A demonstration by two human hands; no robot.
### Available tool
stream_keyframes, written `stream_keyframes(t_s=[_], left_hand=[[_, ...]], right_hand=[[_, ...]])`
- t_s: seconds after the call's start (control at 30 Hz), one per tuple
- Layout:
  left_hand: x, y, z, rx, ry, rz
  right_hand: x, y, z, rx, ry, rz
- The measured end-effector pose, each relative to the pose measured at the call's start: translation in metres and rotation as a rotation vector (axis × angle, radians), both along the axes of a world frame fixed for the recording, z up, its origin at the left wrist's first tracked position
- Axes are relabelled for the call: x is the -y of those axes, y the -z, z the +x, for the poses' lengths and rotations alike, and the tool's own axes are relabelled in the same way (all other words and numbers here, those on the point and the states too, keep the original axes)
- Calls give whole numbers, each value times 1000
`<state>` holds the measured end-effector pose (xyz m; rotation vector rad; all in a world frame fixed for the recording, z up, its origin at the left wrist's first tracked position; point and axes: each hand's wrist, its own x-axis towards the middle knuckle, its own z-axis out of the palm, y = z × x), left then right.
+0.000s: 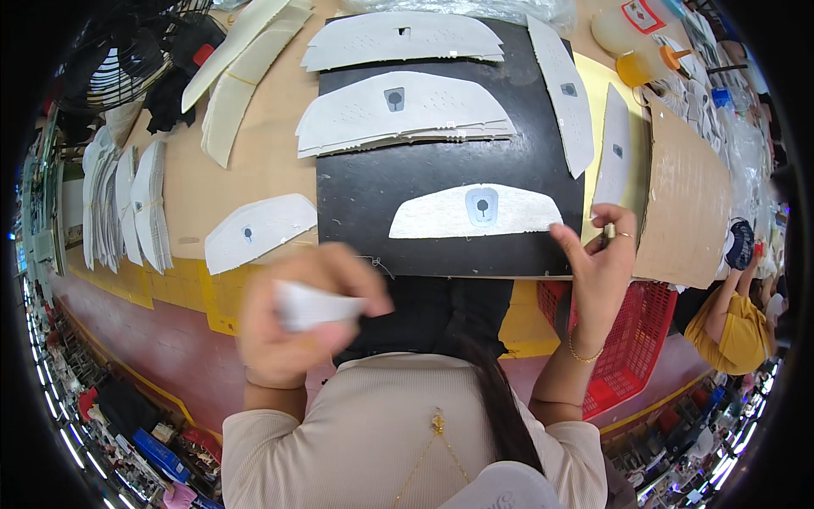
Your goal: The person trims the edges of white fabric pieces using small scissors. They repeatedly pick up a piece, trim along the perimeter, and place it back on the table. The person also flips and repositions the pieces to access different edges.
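Note:
Blurred by motion, my left hand [292, 318] is closed on a small white piece [314, 306] near the table's front edge. My right hand [604, 263] rests by the right end of a curved white panel [424, 215], its thumb at the panel's tip. Its fingers are curled around a small pale-tipped object I cannot make out. That panel lies flat on a black board [356, 204] and carries a light-blue patch [482, 222] with a dark keyhole-like mark. Nearest my left hand on the table is another white panel [275, 222] with a smaller blue mark.
Stacked white panels [398, 106] lie on the board's far half. Bundled pieces [151, 208] and a black fan [119, 59] stand left. A jar [623, 30], an orange-capped glue bottle [649, 66] and cardboard [687, 195] are right. A red basket [627, 356] sits below the edge.

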<state>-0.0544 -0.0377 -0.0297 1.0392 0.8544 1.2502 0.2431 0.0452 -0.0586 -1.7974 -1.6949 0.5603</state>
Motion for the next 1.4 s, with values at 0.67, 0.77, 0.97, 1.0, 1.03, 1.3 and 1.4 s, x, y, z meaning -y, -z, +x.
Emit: stream_keyframes(t_s=[0.67,0.77,0.97,1.0,1.03,1.3,1.4], left_hand=[[-2,32,70,-943,236,151],[-2,30,71,-949,234,144],[-3,28,72,-940,249,137],[-1,28,73,-945,239,133],[0,28,74,-946,229,134],[0,31,72,-966,223,136],[1,31,71,-969,227,127]], right_hand=[[-12,-4,-17,-42,-663,-166],[0,-25,2,-258,-457,-261],[8,-32,25,-21,-479,-407],[6,-25,12,-33,-515,-325],[3,-16,-3,-45,-550,-243],[-20,19,-49,106,-619,-30],[-19,23,-50,189,-645,30]])
